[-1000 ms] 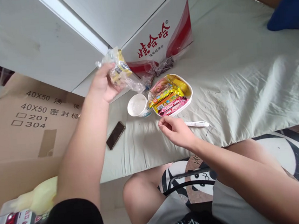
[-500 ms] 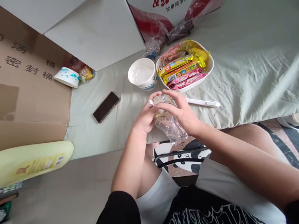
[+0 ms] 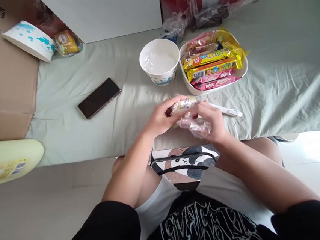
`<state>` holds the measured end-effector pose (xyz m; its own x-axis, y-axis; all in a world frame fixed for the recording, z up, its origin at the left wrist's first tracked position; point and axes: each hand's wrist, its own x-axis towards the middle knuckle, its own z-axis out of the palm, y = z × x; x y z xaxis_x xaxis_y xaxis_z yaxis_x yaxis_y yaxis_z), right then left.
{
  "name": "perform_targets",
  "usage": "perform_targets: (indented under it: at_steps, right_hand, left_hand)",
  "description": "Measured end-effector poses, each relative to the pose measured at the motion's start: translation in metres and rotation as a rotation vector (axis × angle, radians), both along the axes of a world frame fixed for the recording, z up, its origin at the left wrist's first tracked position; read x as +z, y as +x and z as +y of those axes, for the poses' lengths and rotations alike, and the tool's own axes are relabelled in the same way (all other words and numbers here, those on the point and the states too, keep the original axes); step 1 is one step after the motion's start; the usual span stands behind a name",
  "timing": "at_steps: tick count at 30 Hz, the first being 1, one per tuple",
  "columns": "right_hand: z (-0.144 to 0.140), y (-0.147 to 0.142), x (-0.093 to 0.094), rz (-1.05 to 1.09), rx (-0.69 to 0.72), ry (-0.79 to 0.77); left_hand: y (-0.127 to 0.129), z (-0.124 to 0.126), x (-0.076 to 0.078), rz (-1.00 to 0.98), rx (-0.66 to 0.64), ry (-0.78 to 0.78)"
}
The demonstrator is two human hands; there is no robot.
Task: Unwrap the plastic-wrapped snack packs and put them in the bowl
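Note:
My left hand (image 3: 161, 118) is closed around a small bundle wrapped in clear plastic film (image 3: 183, 105), with hints of yellow showing through. What lies inside I cannot make out. The fingers of my right hand (image 3: 213, 119) are curled in on the loose, crinkled end of the same film (image 3: 197, 127), which hangs toward the table's near edge. Just beyond my hands stand a white paper bowl (image 3: 160, 59) with some clear film in it and a white tub (image 3: 216, 88) of snack bars in yellow and pink wrappers. A slim white tool (image 3: 228, 110) lies partly behind my right hand.
A dark phone (image 3: 99, 98) lies to the left on the green cloth (image 3: 132, 126). Farther left are a tipped paper bowl (image 3: 29, 40), a wrapped yellow item (image 3: 67, 43), a cardboard box (image 3: 2, 101) and a pale green bottle (image 3: 11, 159). White boxes (image 3: 110, 11) line the back.
The view has shifted down and closer to the table. My right hand has moved from over the top of the bundle to its right side, curling around the loose film.

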<state>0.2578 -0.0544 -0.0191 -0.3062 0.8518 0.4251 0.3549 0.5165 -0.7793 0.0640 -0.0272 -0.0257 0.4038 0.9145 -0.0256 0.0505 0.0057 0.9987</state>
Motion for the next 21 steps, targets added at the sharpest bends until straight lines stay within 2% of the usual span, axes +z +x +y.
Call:
perform_targets:
  at_steps: [4,10,12,15,18,21]
  right_hand:
    - [-0.003,-0.001,0.003,0.02,-0.127,-0.122]
    - [0.0,-0.003,-0.003,0.034,-0.252,-0.048]
    - [0.001,-0.004,-0.006,0.067,-0.234,-0.117]
    - [0.001,-0.004,-0.008,0.163,-0.136,-0.318]
    - [0.0,-0.003,-0.005,0.206,-0.095,-0.468]
    - [0.0,-0.001,0.001,0.172,-0.042,-0.531]
  left_hand:
    - [-0.001,-0.002,0.001,0.009,-0.058,-0.002]
    - [-0.004,-0.01,0.004,-0.068,-0.112,-0.096]
    - [-0.004,-0.011,0.005,-0.019,-0.14,-0.092]
    - [-0.002,-0.012,0.007,0.054,-0.167,-0.055]
    - [-0.002,-0.013,0.005,0.002,-0.164,-0.045]
    - [-0.006,-0.014,0.0,-0.103,-0.144,-0.108]
